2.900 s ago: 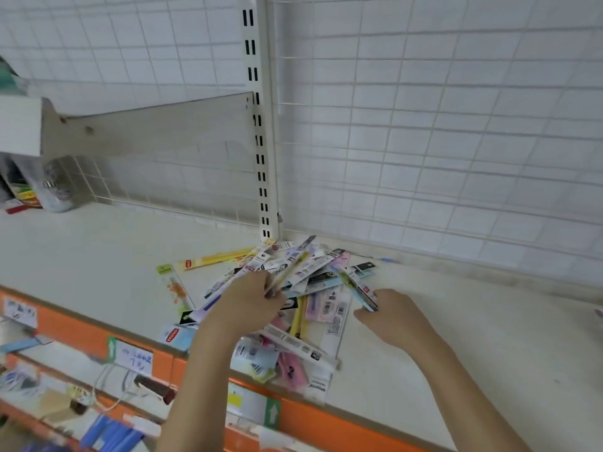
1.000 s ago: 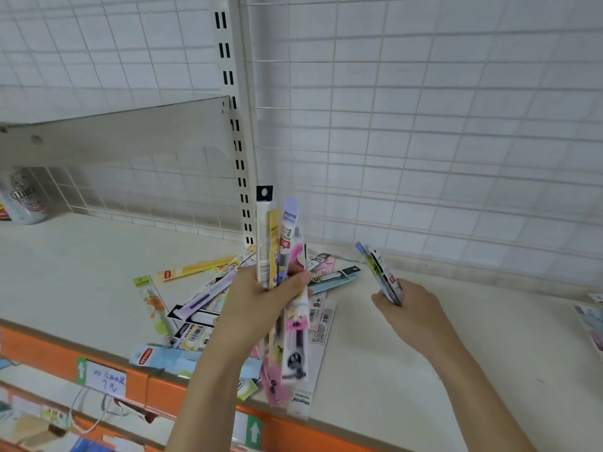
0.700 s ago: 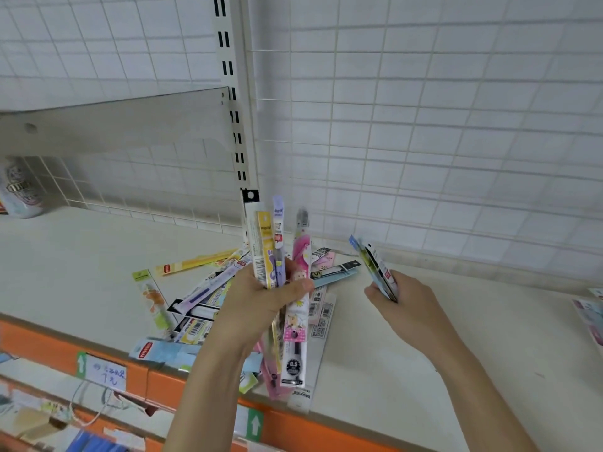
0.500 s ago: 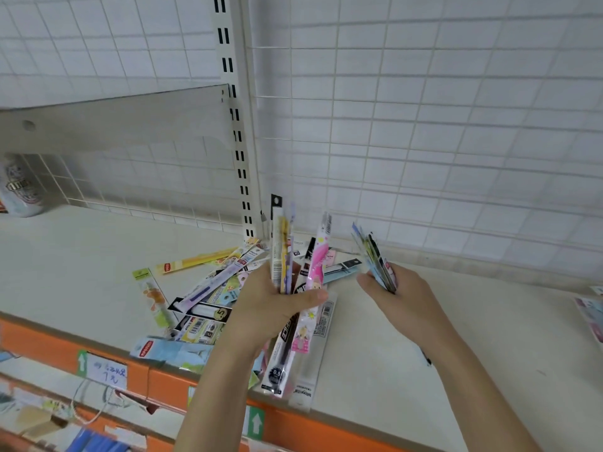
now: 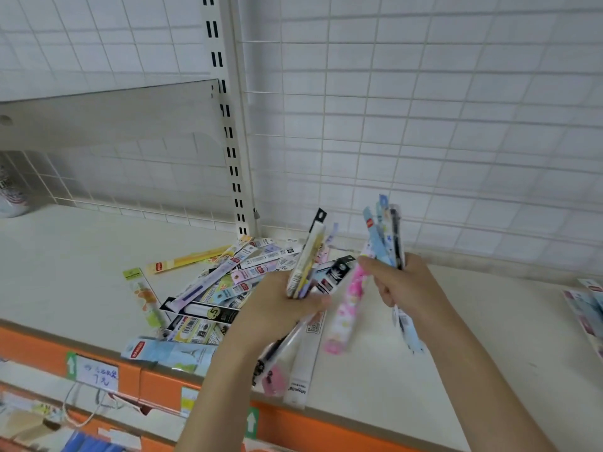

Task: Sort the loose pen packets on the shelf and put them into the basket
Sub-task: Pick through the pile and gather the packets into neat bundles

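Pink packet [image 5: 346, 306], one, is pinched by the right hand [image 5: 399, 288] beside blue packets [image 5: 385, 236] held upright; several packets [image 5: 305, 265] are gripped in the left hand [image 5: 277, 308], tops tilted up-right, above a loose pile [image 5: 215, 288] on the shelf [image 5: 65, 262]

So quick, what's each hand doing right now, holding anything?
Left hand: closed, gripping a bunch of pen packets.
Right hand: closed, gripping blue packets and pinching a pink packet.
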